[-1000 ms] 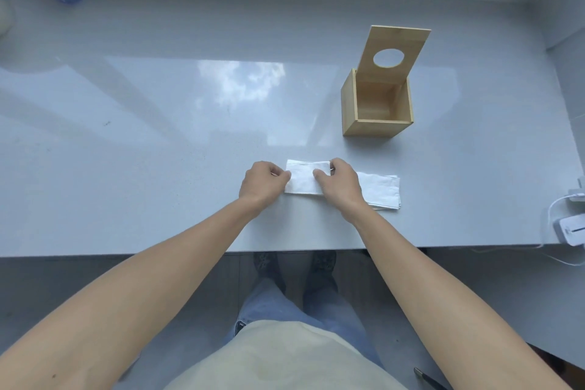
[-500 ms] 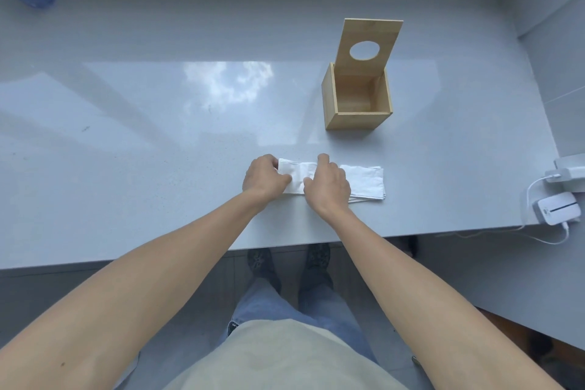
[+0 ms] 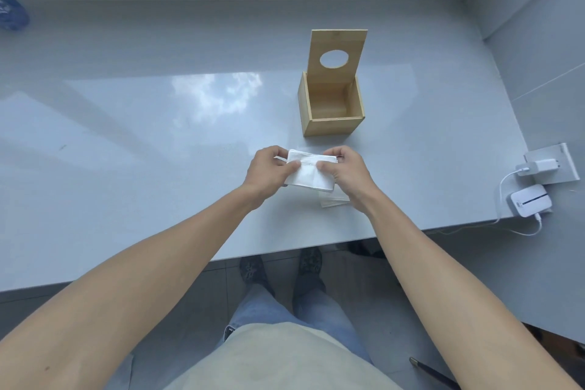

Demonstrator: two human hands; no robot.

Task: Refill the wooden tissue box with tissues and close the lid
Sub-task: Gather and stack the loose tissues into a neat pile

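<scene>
A square wooden tissue box (image 3: 332, 127) stands on the glossy grey table (image 3: 158, 136), empty inside, its hinged lid (image 3: 337, 54) with a round hole standing upright at the back. In front of the box, a folded stack of white tissues (image 3: 308, 172) is lifted off the table between both hands. My left hand (image 3: 269, 172) pinches its left end and my right hand (image 3: 346, 172) pinches its right end. A lower layer of tissue hangs or lies below my right hand, partly hidden.
A white charger and wall plug (image 3: 538, 166) and a small white device (image 3: 530, 201) with a cable sit at the table's right edge. A blue object (image 3: 11, 14) lies at the far left. Walls close off the back and right. My legs and feet show below the table edge.
The tissue stack lay flat and stretched out on the table; now both hands have folded it shorter and lifted it. The camera view has shifted, so the box appears nearer.
</scene>
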